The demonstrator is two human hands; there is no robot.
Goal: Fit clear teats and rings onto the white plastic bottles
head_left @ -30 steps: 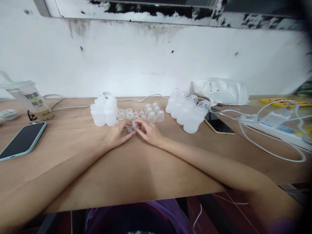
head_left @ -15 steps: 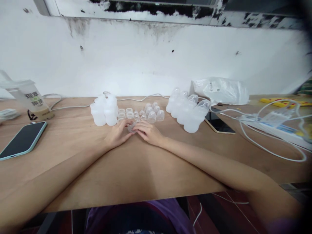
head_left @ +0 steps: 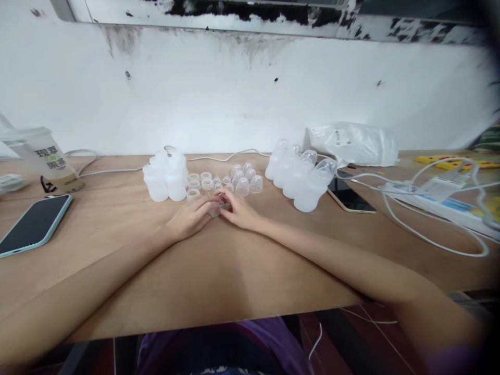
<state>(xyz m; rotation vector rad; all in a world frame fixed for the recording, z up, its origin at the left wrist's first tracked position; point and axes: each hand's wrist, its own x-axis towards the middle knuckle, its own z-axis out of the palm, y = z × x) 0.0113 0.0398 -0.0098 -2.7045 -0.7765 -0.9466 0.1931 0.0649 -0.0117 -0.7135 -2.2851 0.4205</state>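
My left hand (head_left: 192, 216) and my right hand (head_left: 239, 210) meet at the middle of the table. Their fingers close around a small translucent bottle ring (head_left: 215, 211), mostly covered by the fingers. Whether a nipple sits inside it is hard to make out. Just beyond my left fingers stand several loose bottle rings (head_left: 193, 194). Small clear silicone nipples (head_left: 227, 179) lie behind my right fingers, and several clear domed caps (head_left: 242, 186) are grouped to their right.
Frosted bottle bodies (head_left: 158, 185) stand at the left, and capped baby bottles (head_left: 307, 195) at the right. Phones lie on both sides, one with a teal case (head_left: 37, 221). A drink cup (head_left: 54, 159), a plastic bag (head_left: 355, 146) and a cabled power strip (head_left: 449, 205) are around.
My left fingers have moved over the ring and now cover more of it. My right fingers have lifted and curled in from above. The ring sits slightly further right and lower.
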